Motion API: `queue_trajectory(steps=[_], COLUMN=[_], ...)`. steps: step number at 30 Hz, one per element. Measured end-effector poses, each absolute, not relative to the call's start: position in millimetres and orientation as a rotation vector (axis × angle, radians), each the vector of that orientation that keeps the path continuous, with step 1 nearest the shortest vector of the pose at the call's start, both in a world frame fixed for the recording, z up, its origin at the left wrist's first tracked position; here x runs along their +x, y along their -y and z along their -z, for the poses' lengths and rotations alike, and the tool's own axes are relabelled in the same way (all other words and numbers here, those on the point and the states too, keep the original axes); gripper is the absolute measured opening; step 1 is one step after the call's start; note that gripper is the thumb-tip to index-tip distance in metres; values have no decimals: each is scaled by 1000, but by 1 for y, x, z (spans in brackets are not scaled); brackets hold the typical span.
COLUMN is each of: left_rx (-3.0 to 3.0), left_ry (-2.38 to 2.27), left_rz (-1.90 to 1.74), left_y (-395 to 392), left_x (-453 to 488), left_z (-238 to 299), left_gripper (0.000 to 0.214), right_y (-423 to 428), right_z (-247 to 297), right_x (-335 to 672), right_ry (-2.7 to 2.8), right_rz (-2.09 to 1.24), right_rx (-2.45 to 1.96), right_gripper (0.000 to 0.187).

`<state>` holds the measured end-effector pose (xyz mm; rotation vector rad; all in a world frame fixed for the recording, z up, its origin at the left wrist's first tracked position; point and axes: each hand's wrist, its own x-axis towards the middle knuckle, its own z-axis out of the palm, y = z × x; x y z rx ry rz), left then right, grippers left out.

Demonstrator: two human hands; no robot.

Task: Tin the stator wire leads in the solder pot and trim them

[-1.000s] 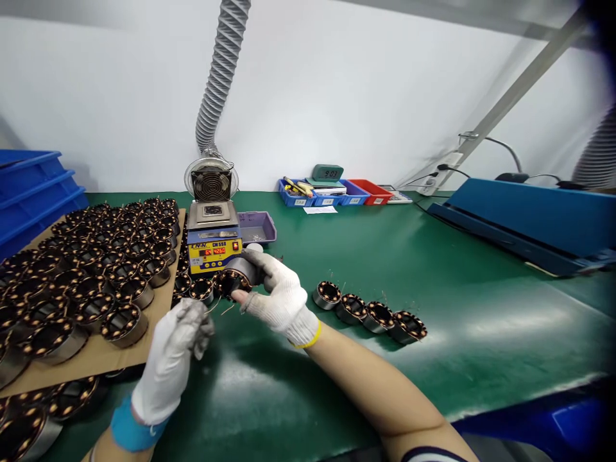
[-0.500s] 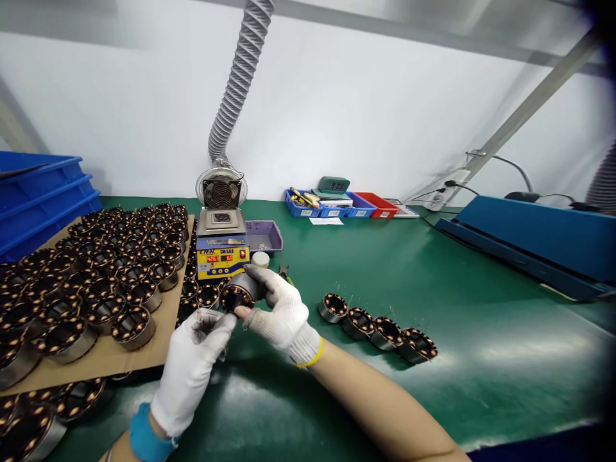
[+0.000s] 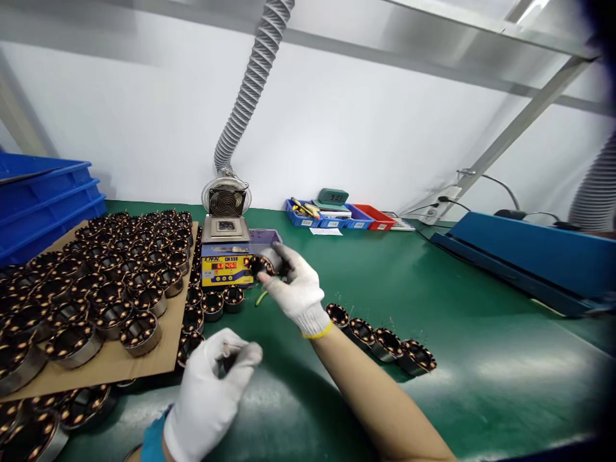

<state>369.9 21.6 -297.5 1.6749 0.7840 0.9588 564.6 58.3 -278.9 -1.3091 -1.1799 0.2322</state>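
Note:
My right hand (image 3: 298,289), in a white knit glove with a yellow cuff edge, grips a motor stator (image 3: 270,262). It holds this metal ring with dark and copper windings tilted, just right of the yellow and blue solder pot (image 3: 226,266). Lower down and apart from it, my left hand (image 3: 216,378) wears a white glove and has its fingers curled toward the thumb. Whatever may be between those fingertips is hidden. A row of stators (image 3: 386,344) with thin wires sticking up stands on the green table to the right.
Many stators (image 3: 139,330) crowd a cardboard sheet (image 3: 166,346) at left, with more below it. Blue crates (image 3: 48,205) are stacked behind. A purple tray (image 3: 267,236), small bins (image 3: 359,217), a clock (image 3: 333,197), an exhaust hose (image 3: 250,90) and a long blue unit (image 3: 529,256) are around.
My right hand has carried the stator up and to the right, beside the solder pot. My left hand has come away from the stator, moving down and slightly right.

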Motion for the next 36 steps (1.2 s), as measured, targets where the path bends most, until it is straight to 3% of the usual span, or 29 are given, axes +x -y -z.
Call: queue_trajectory(steps=[6, 10, 15, 36], left_rx=[2477, 2720, 2730, 2698], left_ry=[-518, -538, -587, -609], left_rz=[-1046, -1053, -1268, -1272], left_y=[-14, -18, -22, -23], left_x=[378, 382, 388, 387], left_z=[323, 338, 350, 353], left_gripper=[9, 6, 12, 13], right_y=[-156, -215, -246, -257], right_z=[229, 209, 206, 214], right_x=[585, 585, 573, 549], right_ry=[1428, 1615, 1756, 1965], right_rz=[223, 353, 429, 422], right_rx=[-1652, -1899, -2014, -2188], right_gripper=[62, 58, 56, 61])
